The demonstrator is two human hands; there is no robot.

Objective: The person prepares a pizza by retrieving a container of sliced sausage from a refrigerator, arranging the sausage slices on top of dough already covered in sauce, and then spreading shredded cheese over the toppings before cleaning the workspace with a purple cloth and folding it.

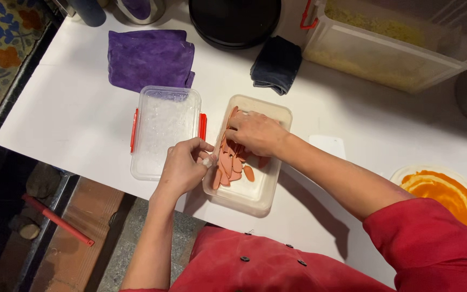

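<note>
Right hand [255,132] inside clear tub [260,197] on white surface [71,119], fingers curled into sausage slices [232,165]. Left hand [185,167] at tub's near rim, fingertips pinched on slices. Lidded container [163,130] just beside; purple cloth [149,57] behind.

Both hands low and close together, left hand [184,167] fingers pinched, right hand [255,132] curled palm-down
</note>
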